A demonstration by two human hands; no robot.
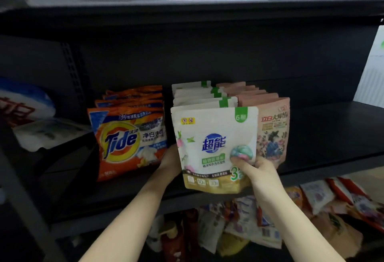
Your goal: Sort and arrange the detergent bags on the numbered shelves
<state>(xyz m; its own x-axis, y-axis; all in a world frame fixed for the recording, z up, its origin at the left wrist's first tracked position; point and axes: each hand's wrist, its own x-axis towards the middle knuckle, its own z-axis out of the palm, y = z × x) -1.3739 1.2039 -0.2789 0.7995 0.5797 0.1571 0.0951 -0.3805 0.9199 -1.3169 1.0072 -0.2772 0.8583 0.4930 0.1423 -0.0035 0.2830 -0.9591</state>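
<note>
The white Chaoneng pouch, held upright by the left hand and right hand, fronts its row on the shelf; it should be seated flush, base down.

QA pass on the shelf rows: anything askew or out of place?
Rows look tidy. The front white pouch sits low, overhanging the shelf edge, with both hands on it: left hand, right hand. On the shelf below, bags lie in a loose heap, unsorted.
</note>
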